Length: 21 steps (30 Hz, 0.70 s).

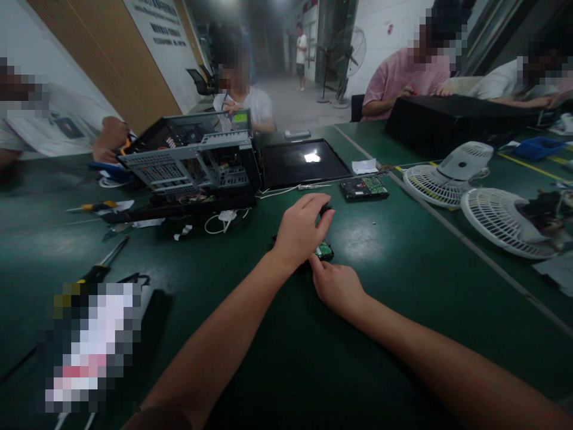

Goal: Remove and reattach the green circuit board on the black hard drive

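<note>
A small drive with a green circuit board [324, 251] lies on the green table in front of me, largely covered by my hands. My left hand [302, 230] is above it, with fingers curled round a small dark object [325, 209] that I cannot make out. At the drive's near edge, my right hand [338, 286] has its fingers closed against the casing. Behind them lies another drive with a green board [364, 188], touched by neither hand.
An opened computer case [192, 167] stands at the back left beside a black panel [304, 161]. White fan parts [441, 182] lie on the right. Screwdrivers [96, 272] and a blurred-out device [96, 346] are on the left. Other people sit around the table.
</note>
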Each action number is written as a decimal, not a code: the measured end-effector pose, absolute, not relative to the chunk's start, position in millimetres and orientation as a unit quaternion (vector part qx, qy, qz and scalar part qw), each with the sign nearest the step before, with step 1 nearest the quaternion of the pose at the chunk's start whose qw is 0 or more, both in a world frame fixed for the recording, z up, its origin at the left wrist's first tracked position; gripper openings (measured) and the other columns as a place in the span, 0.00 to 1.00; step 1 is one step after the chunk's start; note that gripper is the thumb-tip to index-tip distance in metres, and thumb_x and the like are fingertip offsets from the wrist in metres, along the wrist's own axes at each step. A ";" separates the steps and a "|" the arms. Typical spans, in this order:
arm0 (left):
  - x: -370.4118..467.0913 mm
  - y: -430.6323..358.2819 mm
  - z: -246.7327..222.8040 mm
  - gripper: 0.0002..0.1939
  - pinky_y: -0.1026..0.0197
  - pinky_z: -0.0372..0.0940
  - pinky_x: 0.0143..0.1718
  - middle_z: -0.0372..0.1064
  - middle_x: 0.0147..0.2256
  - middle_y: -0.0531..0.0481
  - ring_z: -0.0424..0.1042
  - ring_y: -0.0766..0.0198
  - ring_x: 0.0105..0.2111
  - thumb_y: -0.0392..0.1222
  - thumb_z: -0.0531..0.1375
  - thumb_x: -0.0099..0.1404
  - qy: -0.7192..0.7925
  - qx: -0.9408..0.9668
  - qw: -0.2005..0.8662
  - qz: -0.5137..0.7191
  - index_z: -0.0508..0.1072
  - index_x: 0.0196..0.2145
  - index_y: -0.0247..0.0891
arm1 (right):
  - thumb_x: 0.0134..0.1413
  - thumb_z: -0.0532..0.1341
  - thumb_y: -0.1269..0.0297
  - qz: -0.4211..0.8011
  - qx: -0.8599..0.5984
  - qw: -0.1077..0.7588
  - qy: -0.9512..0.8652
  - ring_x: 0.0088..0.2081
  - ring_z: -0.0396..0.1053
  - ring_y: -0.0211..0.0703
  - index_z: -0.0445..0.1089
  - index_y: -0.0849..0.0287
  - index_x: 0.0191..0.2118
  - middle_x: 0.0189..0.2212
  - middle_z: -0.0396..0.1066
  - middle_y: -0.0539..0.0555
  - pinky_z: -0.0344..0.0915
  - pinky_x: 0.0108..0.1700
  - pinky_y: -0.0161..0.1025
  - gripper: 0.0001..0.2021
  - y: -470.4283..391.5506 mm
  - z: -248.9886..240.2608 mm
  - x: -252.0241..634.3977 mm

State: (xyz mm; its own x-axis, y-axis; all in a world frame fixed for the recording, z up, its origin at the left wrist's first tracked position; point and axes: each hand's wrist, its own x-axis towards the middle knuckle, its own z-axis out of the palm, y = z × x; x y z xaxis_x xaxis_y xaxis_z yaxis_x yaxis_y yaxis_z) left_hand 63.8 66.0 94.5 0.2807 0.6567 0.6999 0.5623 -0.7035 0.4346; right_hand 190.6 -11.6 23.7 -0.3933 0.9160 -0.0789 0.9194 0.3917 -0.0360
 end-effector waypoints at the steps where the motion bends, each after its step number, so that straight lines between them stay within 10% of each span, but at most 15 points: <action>1: 63.8 66.2 94.3 0.12 0.53 0.72 0.53 0.76 0.49 0.43 0.76 0.59 0.50 0.33 0.63 0.70 0.383 0.798 0.053 0.462 0.74 0.50 0.36 | 0.71 0.47 0.65 -0.039 0.551 0.025 0.833 0.36 0.78 0.52 0.57 0.61 0.68 0.42 0.79 0.62 0.70 0.35 0.42 0.24 -11.6 24.3 190.5; 21: 59.5 63.9 96.3 0.11 0.57 0.71 0.47 0.73 0.45 0.47 0.74 0.61 0.44 0.40 0.65 0.69 0.390 0.811 0.063 0.432 0.76 0.49 0.40 | 0.71 0.46 0.62 -0.069 0.580 0.000 0.812 0.40 0.79 0.54 0.54 0.58 0.69 0.43 0.80 0.60 0.71 0.40 0.45 0.24 -9.1 25.1 192.4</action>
